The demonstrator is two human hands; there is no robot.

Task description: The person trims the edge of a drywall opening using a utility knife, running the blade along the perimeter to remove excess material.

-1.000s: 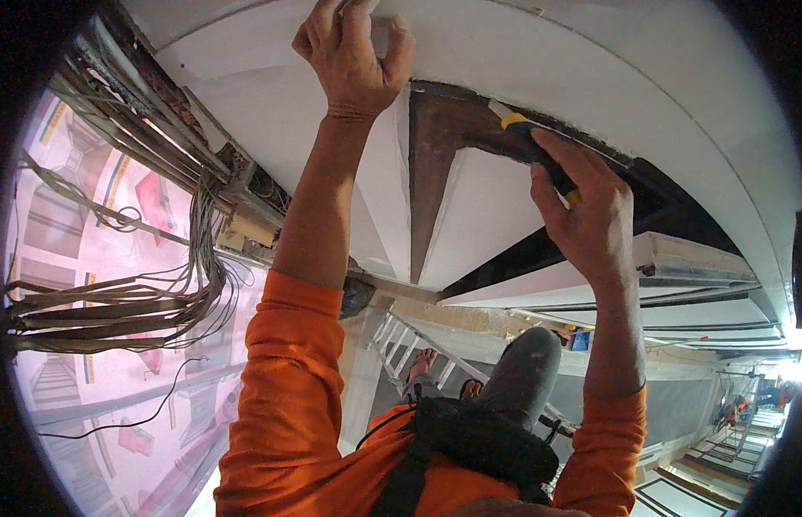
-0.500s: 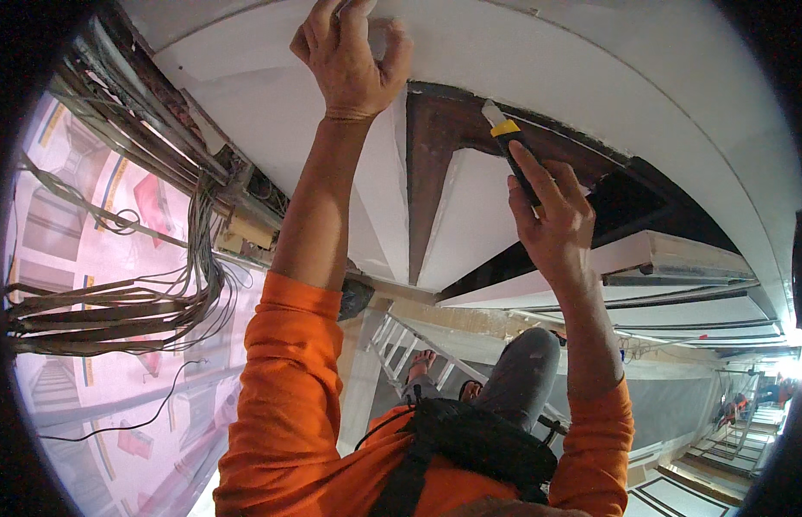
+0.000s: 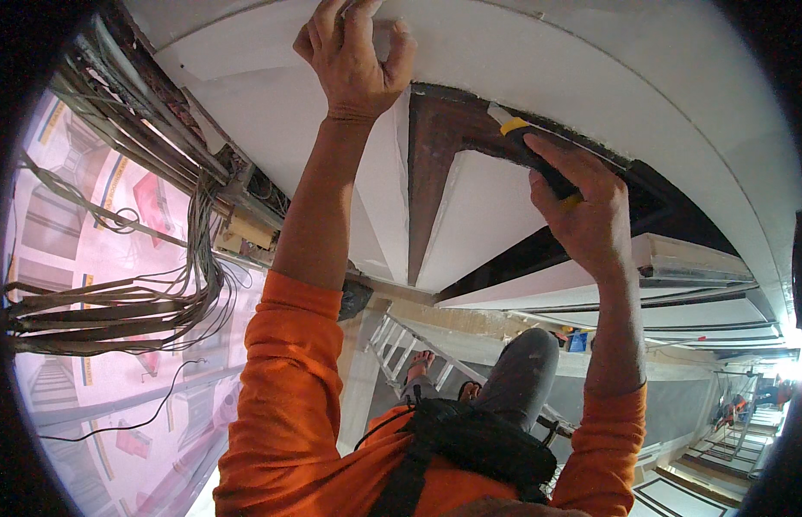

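Observation:
My right hand (image 3: pixel 590 211) is wrapped round a utility knife (image 3: pixel 546 165) with a black and yellow body. Its blade end lies at the edge of the dark brown strip (image 3: pixel 444 142), where the strip meets the white curved board (image 3: pixel 573 65). Higher up on the left, my left hand (image 3: pixel 353 69) rests against the white surface with bent fingers and its thumb held apart. Nothing shows in it, though the fingertips are partly cut off at the top of the picture. A white wedge-shaped panel (image 3: pixel 478 202) lies below the dark strip.
Bundled cables (image 3: pixel 194 250) hang on the left before a pink printed sheet (image 3: pixel 116 258). Below are a metal ladder (image 3: pixel 401 349), my bent knee (image 3: pixel 530 362) and a black waist bag (image 3: pixel 478 444). A dark gap (image 3: pixel 642 202) opens beside my right hand, above a pale boxed edge (image 3: pixel 689 256).
My right hand has moved to the right and slightly down with the knife, which is tilted more now. My left hand has stayed nearly in place.

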